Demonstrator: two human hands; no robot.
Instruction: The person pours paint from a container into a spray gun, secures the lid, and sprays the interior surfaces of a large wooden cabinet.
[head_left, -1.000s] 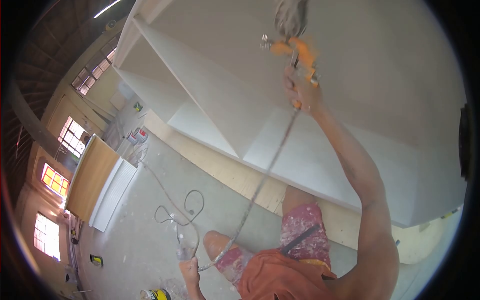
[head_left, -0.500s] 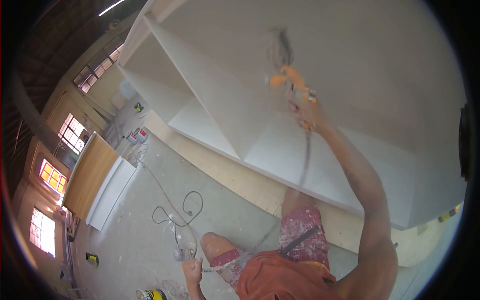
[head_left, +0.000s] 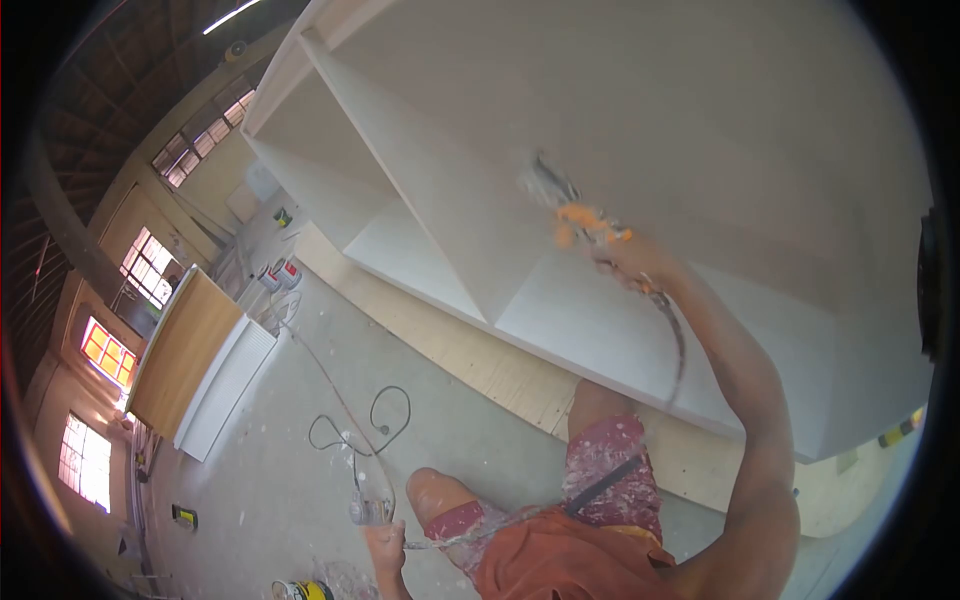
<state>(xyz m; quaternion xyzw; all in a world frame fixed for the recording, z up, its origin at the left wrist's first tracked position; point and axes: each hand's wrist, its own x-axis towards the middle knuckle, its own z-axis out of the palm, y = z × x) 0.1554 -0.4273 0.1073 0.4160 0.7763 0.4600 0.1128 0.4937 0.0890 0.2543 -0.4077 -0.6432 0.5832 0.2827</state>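
Head view: a white cabinet (head_left: 750, 130) is seen from the front, split by an upright divider (head_left: 400, 195) into a narrower compartment at picture left and a wide one at picture right.
Spray gun (head_left: 592, 224): it is held up before the inner panel of the wide compartment, its orange body tilted toward upper left (blurred, so whether the panel is touched cannot be told).
Right hand (head_left: 638, 262): its grip is clamped on the spray gun, with the arm stretched forward.
Dark hose (head_left: 681, 350): it is hung from the spray gun's lower end and curved down toward the cabinet's front edge, where it is lost in blur.
Left hand (head_left: 384, 542): it is held low beside the knee, its grip closed on a paint-marked hose (head_left: 425, 546) that is run across the lap; a clear piece (head_left: 374, 511) is seen just beyond the fingers.
Floor (head_left: 265, 490): it is crossed by a looped cord (head_left: 408, 412), and a plywood strip (head_left: 440, 335) is laid along the cabinet's base.
Clothing: paint-spattered shorts (head_left: 600, 460) and an orange top (head_left: 545, 555) are worn.
Farther off: two tins (head_left: 287, 272) are set near a wood-panelled unit (head_left: 180, 350).
Bottom edge: a black-and-yellow tub (head_left: 318, 590) is partly cut off.
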